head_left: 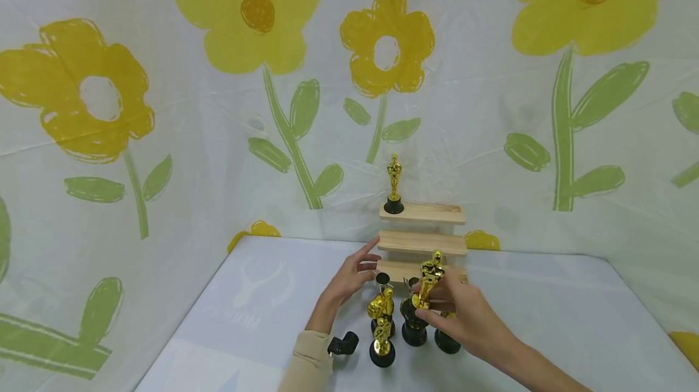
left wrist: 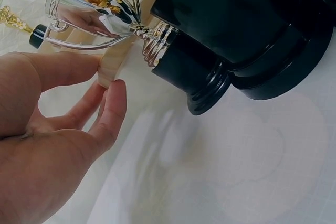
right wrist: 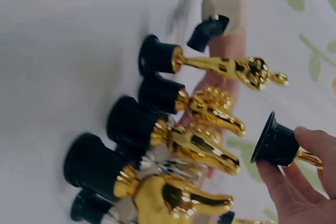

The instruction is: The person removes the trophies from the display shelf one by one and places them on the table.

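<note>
Your right hand pinches a gold statuette trophy by its stem just above the black base, lifted clear of the cluster of trophies on the table. Its long axis tilts slightly, head toward the wooden stepped stand directly ahead — the right hand is nearer. Your left hand hangs with fingers relaxed, holding nothing, fingertips at the stand's lowest step beside a silver cup trophy.

Two hands at a cluster of small trophies before a wooden step shelf

The right hand holds a gold figure trophy lifted above the black-based trophies standing on the white table. The left hand, fingers spread, reaches beside a silver cup. One gold statuette stands upright on the top step of the shelf.
</note>
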A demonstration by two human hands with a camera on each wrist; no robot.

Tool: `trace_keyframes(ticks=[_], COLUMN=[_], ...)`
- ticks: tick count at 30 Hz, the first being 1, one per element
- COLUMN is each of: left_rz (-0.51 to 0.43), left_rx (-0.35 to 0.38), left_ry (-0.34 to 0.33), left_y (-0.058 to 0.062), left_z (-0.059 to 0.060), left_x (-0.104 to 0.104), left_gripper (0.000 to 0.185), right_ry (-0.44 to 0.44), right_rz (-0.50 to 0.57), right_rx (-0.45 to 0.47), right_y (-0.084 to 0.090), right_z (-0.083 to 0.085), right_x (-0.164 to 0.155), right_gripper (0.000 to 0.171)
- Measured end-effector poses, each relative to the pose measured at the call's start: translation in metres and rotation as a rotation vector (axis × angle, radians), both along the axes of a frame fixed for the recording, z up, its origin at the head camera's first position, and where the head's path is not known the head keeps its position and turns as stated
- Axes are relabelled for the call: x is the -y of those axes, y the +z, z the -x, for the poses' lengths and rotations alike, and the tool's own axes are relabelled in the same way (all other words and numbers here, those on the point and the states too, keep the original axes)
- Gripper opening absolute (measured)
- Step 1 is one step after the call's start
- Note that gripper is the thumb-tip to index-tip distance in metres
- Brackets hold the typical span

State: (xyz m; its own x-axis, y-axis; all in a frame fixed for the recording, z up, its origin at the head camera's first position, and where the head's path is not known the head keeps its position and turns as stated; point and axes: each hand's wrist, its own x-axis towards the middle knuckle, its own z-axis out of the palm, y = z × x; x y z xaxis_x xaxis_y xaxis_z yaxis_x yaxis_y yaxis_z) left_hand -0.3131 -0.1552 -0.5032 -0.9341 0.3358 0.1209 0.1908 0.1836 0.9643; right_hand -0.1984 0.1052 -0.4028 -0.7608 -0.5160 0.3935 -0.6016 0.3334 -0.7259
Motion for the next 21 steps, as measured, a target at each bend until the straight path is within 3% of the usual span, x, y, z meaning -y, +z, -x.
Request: trace_keyframes(ticks=[6,10,16,21], left_rz=[-0.005,0.001,-0.002,-0.002], left_rx=[-0.007,-0.008,0.0,-0.004], left_ry=[-0.002,0.001,0.005,-0.002], left_y=[0.001,0.001,0.001,0.002], left_z=[0.002,0.001,-0.001,-0.002], left_x=[0.001,0.001,0.0,-0.001], left_gripper=[0.081,0.081,0.081,0.08], right_ry=[0.032,0.052,0.098,0.106], right_rz=[-0.012,-0.052,-0.124,-0.172], right_rx=[0.032,0.023,0.156,0.124], right_y=[-0.016,-0.028,-0.046,-0.066], right_z=[-0.01,-0.015,-0.018,-0.016], right_x=[0.001,0.003,0.005,0.005], right_gripper=[0.054,0.046,0.048,0.048])
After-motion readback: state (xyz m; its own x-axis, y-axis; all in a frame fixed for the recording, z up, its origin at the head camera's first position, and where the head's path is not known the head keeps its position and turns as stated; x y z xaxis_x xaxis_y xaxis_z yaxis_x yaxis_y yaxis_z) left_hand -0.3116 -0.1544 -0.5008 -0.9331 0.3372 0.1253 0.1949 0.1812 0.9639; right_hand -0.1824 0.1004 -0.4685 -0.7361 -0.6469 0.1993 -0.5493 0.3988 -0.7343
